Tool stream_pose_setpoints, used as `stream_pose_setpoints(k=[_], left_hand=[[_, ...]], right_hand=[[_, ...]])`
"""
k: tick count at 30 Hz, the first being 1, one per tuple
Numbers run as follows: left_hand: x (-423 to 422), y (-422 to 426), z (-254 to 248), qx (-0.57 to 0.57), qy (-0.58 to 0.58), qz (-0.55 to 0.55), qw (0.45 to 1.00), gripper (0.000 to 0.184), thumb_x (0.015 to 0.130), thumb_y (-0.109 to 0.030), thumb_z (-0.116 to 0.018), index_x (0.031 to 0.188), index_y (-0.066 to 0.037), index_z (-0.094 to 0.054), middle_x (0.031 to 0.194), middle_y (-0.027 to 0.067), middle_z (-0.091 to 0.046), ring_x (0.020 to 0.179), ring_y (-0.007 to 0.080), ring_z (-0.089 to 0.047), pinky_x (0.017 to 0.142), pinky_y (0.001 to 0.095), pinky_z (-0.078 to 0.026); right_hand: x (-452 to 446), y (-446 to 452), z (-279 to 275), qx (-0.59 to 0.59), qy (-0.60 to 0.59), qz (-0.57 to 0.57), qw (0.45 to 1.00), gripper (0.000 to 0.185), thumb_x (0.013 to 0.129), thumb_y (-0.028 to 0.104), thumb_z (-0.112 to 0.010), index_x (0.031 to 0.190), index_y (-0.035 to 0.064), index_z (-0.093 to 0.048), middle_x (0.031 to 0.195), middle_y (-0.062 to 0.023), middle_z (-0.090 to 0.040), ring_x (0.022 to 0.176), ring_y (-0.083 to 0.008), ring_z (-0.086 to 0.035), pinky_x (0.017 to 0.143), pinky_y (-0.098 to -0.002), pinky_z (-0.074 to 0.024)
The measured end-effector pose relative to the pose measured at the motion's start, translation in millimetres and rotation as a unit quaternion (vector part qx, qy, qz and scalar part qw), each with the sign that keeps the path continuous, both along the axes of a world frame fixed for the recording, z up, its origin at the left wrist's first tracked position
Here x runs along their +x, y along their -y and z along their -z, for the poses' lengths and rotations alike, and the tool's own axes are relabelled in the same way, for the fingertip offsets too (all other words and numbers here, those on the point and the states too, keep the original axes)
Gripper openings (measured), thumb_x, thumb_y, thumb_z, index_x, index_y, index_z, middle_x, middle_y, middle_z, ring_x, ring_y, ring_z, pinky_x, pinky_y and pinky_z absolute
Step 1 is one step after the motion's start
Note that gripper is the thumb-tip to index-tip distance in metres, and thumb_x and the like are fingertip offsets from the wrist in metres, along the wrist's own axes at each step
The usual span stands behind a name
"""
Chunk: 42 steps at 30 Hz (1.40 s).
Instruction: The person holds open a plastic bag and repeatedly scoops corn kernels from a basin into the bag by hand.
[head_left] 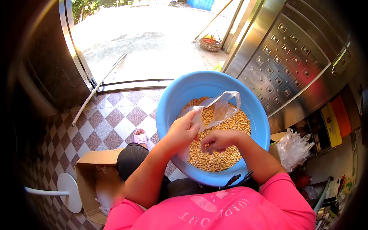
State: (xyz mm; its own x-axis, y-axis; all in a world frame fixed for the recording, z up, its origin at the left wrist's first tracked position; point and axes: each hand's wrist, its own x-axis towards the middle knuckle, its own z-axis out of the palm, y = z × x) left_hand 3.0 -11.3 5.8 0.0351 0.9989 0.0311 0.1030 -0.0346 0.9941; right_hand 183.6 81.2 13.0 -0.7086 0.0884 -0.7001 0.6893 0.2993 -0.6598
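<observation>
A large blue basin (260,130) sits in front of me, with many yellow corn kernels (214,161) in it. My left hand (183,130) pinches the edge of a clear plastic bag (226,109), which lies over the kernels inside the basin. To the right of it, my right hand (220,141) is curled just above the kernels, its fingers bent inward around some kernels. The bag's looped handle stands up toward the basin's far side.
An open cardboard box (86,184) and a round white base (69,193) stand at the left. A pole (90,101) leans across the doorway. Beyond it is a wicker basket (210,45). Plastic bags (293,149) hang at the right, near a metal door (283,65).
</observation>
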Motion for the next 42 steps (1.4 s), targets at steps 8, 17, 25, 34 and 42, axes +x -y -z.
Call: stream_pose_setpoints(k=[8, 17, 25, 34, 42], left_hand=[[3.2, 1.2, -3.5, -0.019, -0.029, 0.005, 0.999, 0.047, 0.089, -0.004, -0.049, 0.134, 0.0, -0.038, 0.072, 0.005, -0.057, 0.061, 0.0111, -0.059, 0.058, 0.025, -0.047], [4.5, 3.6, -4.7, -0.042, -0.008, 0.015, 0.999, 0.046, 0.089, -0.004, -0.049, 0.134, 0.0, -0.04, 0.073, 0.0049, -0.057, 0.064, 0.0113, -0.058, 0.059, 0.0248, -0.047], [3.0, 4.1, -6.6, -0.047, -0.034, 0.022, 0.998, 0.04, 0.09, -0.005, -0.049, 0.13, 0.002, -0.045, 0.077, 0.0046, -0.058, 0.064, 0.0102, -0.058, 0.059, 0.0246, -0.047], [2.8, 2.7, -4.8, -0.053, -0.071, 0.009, 0.996, 0.016, 0.091, -0.008, -0.05, 0.096, 0.003, -0.059, 0.07, 0.0044, -0.06, 0.062, 0.0093, -0.059, 0.058, 0.0235, -0.046], [1.3, 5.1, -7.5, -0.055, -0.054, 0.015, 0.997, 0.015, 0.091, -0.009, -0.05, 0.094, 0.002, -0.06, 0.066, 0.0033, -0.059, 0.062, 0.0086, -0.058, 0.058, 0.0227, -0.046]], right_hand=[[19.9, -27.6, -4.2, -0.207, -0.245, 0.326, 0.89, 0.022, 0.089, 0.009, -0.055, 0.11, 0.003, -0.057, 0.079, -0.0052, -0.062, 0.055, -0.009, -0.056, 0.047, -0.0213, -0.0451], [11.0, -36.5, 17.9, -0.193, -0.37, 0.427, 0.802, 0.039, 0.088, 0.005, -0.055, 0.125, -0.0019, -0.046, 0.118, -0.011, -0.053, 0.112, -0.0208, -0.053, 0.096, -0.0356, -0.0452], [14.3, -35.0, 3.8, 0.05, -0.376, 0.337, 0.862, 0.032, 0.087, 0.007, -0.055, 0.119, -0.0003, -0.055, 0.115, -0.0104, -0.057, 0.106, -0.0166, -0.055, 0.087, -0.0293, -0.0492], [-4.5, 2.5, 49.2, 0.248, -0.142, -0.108, 0.952, 0.028, 0.084, 0.014, -0.056, 0.109, 0.002, -0.058, 0.092, -0.0174, -0.064, 0.086, -0.0284, -0.063, 0.075, -0.0376, -0.0507], [-22.3, 28.8, 56.7, 0.16, 0.047, -0.249, 0.954, 0.025, 0.076, 0.009, -0.053, 0.099, 0.0074, -0.061, 0.078, -0.0125, -0.062, 0.068, -0.0261, -0.061, 0.06, -0.0375, -0.0491]])
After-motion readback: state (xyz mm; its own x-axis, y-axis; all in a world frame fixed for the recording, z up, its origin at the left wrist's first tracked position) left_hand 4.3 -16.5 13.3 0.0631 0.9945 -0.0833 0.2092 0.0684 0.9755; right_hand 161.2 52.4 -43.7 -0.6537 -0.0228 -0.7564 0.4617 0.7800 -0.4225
